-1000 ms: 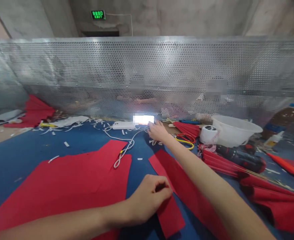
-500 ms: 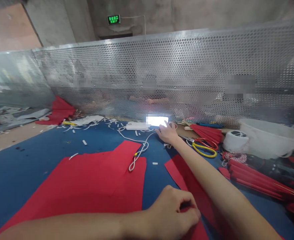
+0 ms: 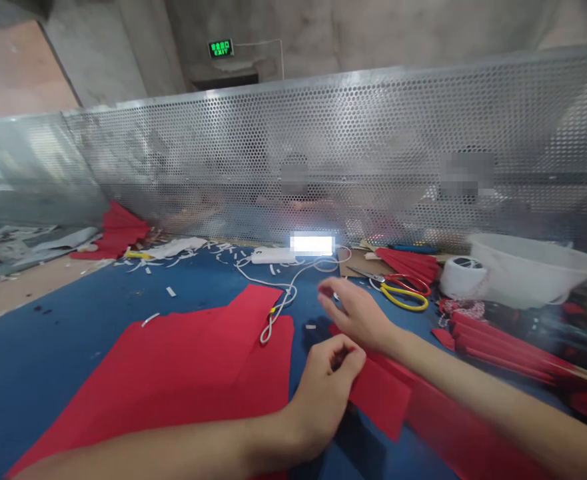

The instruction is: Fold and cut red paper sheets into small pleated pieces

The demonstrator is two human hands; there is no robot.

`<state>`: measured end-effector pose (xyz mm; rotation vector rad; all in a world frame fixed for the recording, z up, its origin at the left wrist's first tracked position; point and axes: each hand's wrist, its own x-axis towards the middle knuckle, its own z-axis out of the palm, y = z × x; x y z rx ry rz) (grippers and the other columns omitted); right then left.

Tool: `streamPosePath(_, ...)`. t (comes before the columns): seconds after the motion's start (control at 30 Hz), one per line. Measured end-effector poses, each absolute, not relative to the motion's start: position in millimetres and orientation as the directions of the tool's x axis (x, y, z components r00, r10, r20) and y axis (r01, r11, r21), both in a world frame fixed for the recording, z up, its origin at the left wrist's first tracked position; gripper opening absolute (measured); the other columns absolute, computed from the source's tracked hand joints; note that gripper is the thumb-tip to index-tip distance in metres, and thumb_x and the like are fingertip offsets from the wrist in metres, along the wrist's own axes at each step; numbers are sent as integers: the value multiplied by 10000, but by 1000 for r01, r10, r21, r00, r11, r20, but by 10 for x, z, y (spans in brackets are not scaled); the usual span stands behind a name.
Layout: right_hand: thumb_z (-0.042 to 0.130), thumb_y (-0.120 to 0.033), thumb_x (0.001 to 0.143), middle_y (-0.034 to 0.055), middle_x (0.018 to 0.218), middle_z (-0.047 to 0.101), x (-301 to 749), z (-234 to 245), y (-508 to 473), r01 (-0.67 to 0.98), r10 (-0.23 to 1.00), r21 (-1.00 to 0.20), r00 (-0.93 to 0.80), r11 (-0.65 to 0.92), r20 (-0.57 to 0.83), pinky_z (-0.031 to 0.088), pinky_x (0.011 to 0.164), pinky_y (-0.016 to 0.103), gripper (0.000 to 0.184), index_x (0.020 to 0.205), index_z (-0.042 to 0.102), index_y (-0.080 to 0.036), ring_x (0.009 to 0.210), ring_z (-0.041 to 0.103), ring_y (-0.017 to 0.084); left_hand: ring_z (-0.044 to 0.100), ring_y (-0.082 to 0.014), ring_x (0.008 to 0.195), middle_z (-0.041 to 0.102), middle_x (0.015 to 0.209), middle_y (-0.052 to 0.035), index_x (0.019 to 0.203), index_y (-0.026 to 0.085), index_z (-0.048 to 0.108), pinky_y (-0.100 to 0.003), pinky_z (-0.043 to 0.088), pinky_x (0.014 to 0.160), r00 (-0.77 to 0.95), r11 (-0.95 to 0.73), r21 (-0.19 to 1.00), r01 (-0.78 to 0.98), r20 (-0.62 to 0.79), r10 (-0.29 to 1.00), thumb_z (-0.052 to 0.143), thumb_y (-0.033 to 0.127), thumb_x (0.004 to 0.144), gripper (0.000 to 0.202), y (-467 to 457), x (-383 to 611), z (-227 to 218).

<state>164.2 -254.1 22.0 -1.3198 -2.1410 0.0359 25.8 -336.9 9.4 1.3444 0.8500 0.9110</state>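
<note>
My left hand (image 3: 323,390) is closed in a pinch on the edge of a red sheet (image 3: 386,400), which looks like paper or cloth and is lifted a little off the blue table. Just above and to the right of it, my right hand (image 3: 356,310) hangs over the sheet's far end. Its fingers are loosely curved and apart, with nothing seen between them. A larger stack of red sheets (image 3: 188,373) lies flat to the left. Beyond my right hand, a bright lit screen (image 3: 313,245) rests against the mesh panel, partly blurred out.
Scissors (image 3: 403,293) with red and yellow handles lie to the right. Past them stand a white spool (image 3: 463,277) and a white plastic basin (image 3: 528,270). Pleated red pieces (image 3: 503,347) sit at the right. A white cable (image 3: 293,287) crosses the blue table (image 3: 63,347) below a perforated metal panel (image 3: 223,160).
My right hand has drawn back from the lit screen toward my left hand. My left hand has moved up and slightly left, raising the red sheet with it.
</note>
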Motion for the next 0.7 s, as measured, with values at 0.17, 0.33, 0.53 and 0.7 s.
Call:
streamPosePath(0.17, 384, -416, 1040, 2, 743, 601, 1812, 200, -3277, 504, 951, -807, -147, 309, 272, 432, 661, 266, 382, 752, 524, -208, 714, 543, 167, 476, -131, 703, 572, 756, 4, 794, 145, 607, -231, 393, 648, 403, -165, 985, -43, 168, 900, 645, 380, 892, 257, -3227, 188, 102)
streamPosePath(0.33, 499, -476, 980, -32, 642, 475, 1822, 78, -3487, 409, 983, -896, -128, 172, 130, 334, 548, 258, 395, 693, 483, -206, 616, 437, 145, 433, -114, 618, 514, 677, 35, 772, 159, 578, -223, 350, 577, 381, -110, 994, 10, 97, 919, 610, 396, 913, 278, -3117, 193, 51)
streamPosePath(0.53, 505, -480, 982, -49, 619, 419, 1839, 2, -3634, 322, 983, -935, -150, 146, 102, 298, 532, 257, 409, 680, 439, -213, 577, 397, 129, 456, -129, 682, 543, 704, 16, 743, 144, 602, -234, 375, 638, 411, -89, 996, 12, 76, 909, 606, 405, 912, 312, -3121, 199, 53)
streamPosePath(0.7, 476, -483, 996, -31, 610, 485, 1915, 38, -3653, 402, 974, -900, -205, 169, 92, 291, 518, 273, 400, 702, 503, -213, 556, 415, 140, 433, -121, 662, 519, 694, 27, 742, 154, 575, -229, 372, 622, 331, -88, 996, 35, 72, 941, 609, 433, 906, 325, -3112, 213, 10)
